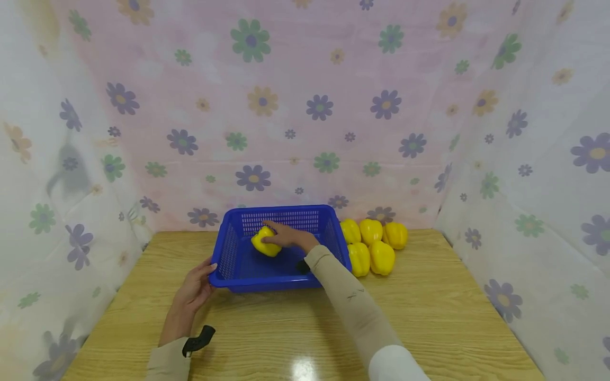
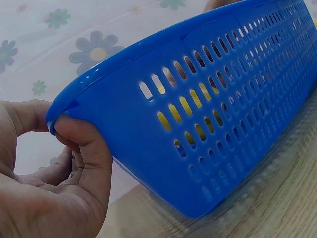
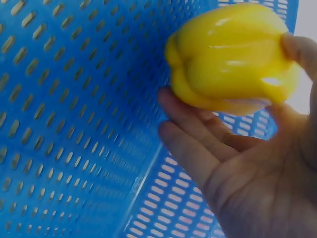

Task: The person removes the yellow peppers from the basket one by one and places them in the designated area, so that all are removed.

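A yellow bell pepper (image 1: pixel 266 242) is inside the blue plastic basket (image 1: pixel 281 280), toward its left side. My right hand (image 1: pixel 286 236) reaches over the basket and grips that pepper, thumb on one side and fingers on the other, as the right wrist view shows. At the basket's front left corner my left hand (image 1: pixel 194 286) pinches the rim between thumb and fingers. In the left wrist view the left hand (image 2: pixel 69 173) holds the rim's edge, and yellow shows through the slots of the basket wall (image 2: pixel 133 124).
Several more yellow bell peppers (image 1: pixel 371 231) stand in two rows against the basket's right side. Everything rests on a wooden table (image 1: pixel 267 333). Flowered cloth (image 1: pixel 290 106) hangs behind and at both sides.
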{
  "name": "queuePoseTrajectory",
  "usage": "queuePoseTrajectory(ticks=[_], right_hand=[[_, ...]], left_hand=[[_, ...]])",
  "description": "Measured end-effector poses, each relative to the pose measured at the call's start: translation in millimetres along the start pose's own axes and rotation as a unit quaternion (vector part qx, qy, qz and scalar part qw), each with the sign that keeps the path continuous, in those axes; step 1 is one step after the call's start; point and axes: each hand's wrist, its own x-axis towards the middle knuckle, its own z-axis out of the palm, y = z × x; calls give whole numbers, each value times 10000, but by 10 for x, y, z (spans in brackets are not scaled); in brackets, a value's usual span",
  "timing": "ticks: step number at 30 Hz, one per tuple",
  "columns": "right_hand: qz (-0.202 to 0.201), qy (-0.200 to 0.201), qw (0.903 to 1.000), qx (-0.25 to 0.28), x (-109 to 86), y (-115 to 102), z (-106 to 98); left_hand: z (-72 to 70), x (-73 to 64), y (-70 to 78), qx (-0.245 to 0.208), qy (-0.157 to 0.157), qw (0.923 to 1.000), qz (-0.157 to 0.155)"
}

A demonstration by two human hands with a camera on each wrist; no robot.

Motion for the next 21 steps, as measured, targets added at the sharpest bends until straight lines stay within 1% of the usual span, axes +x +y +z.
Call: queuePoseTrajectory(ticks=[3, 5, 8, 11, 16, 18, 21], right_hand=[[7, -161, 9999, -32, -52, 45, -27], [132, -191, 9997, 33, -93, 59, -44], [373, -167, 9988, 263, -134, 72, -59], [525, -139, 9968, 591, -154, 82, -70], [496, -100, 9946, 909, -146, 108, -80], [467, -88, 9942, 970, -142, 113, -84], [453, -59, 9937, 1024, -144, 119, -91]], left_hand=[[0, 4, -4, 56, 3, 10000, 38], [-4, 4, -6, 109, -16, 9999, 56], [-13, 0, -12, 155, -52, 9998, 94], [-23, -8, -12, 67, -142, 9998, 136], [-39, -20, -1, -216, -385, 9989, 138], [-40, -19, 4, -285, -422, 9986, 115], [-35, -12, 10, -300, -388, 9988, 62]])
